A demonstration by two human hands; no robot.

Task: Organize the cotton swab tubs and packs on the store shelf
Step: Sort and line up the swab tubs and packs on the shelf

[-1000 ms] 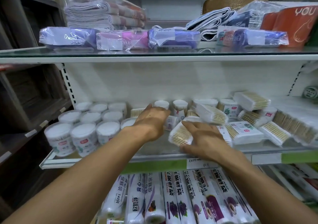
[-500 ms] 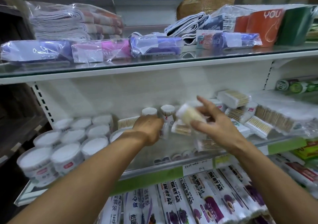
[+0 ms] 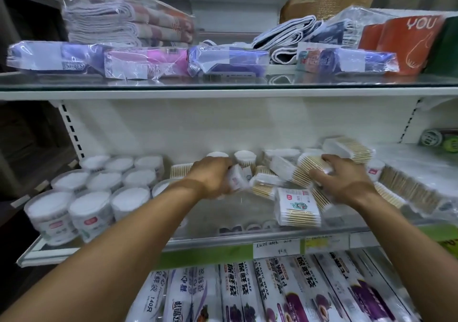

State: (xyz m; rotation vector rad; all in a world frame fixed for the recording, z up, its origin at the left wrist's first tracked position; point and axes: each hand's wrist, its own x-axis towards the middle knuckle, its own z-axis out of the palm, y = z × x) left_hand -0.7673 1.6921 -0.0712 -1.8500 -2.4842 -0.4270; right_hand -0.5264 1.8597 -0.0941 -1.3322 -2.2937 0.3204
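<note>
Head view, nearest first: long white plastic-wrap rolls with purple grape pictures lie side by side on the lowest shelf, under the green price strip with a white paper label. Above it runs the glass middle shelf. On its left stand round clear tubs of white cotton swabs in close rows. At the front right lies a flat clear pack of wooden-stick swabs with a white printed label, and behind and beside it a loose heap of similar clear swab packs leans at mixed angles. The left hand is curled around a small white labelled swab tub, blurred, just beside the heap. The right hand grips a bundle of wooden-stick swabs in clear wrap, fingers bent over its top. Farther right, large clear bags of wooden sticks sprawl. On the top glass shelf sit purple and pink cloth packs in clear film, with folded bagged towels and an orange box reading YOU behind.
</note>
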